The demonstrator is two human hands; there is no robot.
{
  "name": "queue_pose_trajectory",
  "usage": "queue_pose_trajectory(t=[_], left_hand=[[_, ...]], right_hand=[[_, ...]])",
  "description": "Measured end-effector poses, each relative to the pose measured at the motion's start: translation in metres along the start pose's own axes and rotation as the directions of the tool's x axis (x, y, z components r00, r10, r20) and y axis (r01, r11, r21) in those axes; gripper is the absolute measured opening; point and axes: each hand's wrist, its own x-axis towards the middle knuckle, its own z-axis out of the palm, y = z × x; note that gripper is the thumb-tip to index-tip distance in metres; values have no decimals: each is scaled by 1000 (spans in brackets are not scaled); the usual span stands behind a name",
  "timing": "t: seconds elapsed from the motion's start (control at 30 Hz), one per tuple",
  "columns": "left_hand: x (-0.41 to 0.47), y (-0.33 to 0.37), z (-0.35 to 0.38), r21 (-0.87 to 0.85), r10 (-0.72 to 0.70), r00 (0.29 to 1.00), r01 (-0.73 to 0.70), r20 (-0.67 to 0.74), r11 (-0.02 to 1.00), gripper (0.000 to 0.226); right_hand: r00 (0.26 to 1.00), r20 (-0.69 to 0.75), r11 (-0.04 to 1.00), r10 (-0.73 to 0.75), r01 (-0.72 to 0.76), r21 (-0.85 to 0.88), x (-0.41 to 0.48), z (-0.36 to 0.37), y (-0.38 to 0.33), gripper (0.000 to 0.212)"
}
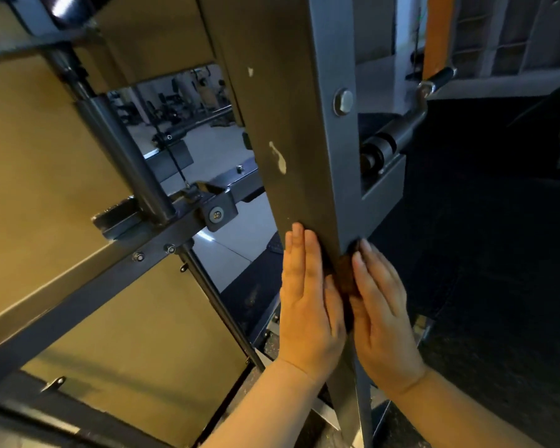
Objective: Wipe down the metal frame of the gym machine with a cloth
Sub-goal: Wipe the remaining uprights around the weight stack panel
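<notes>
— Where is the cloth?
— Dark brown, folded round the front edge of the frame's grey upright post, well below the bolt.
— And the 2 hands?
— Both flat, fingers straight. The left hand presses the post's left face, the right hand its right face, with the cloth pinned beneath their palms.

A: Where is the cloth?
B: On the post, at its near edge, between the hands: left hand on its left face, right hand on its right. Bolt above them — panel off left.
</notes>
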Motion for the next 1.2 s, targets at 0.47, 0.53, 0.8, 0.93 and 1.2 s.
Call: queue_pose_trajectory(t=[0.47, 0.53, 0.8, 0.93, 1.2], left_hand=[[21, 94, -28, -669, -479, 876, 325, -54, 668, 54], [27, 103, -31, -728, -480, 876, 358, 45, 585, 57], [43, 115, 9, -749, -575, 814, 333, -78, 572, 75], [55, 104, 29, -641, -604, 746, 323, -281, 696, 69], [41, 51, 38, -866, -905, 391, 381, -167, 324, 59]], right_hand=[[962, 174, 969, -212, 231, -93, 79, -17, -53, 57], [926, 310, 970, -216, 239, -37, 71, -23, -45, 56], [791, 567, 953, -229, 63, 297, 106, -82, -41, 66], [746, 595, 944, -299, 139, 300, 127, -96, -22, 73], [798, 511, 948, -319, 269, 172, 131, -85, -21, 80]])
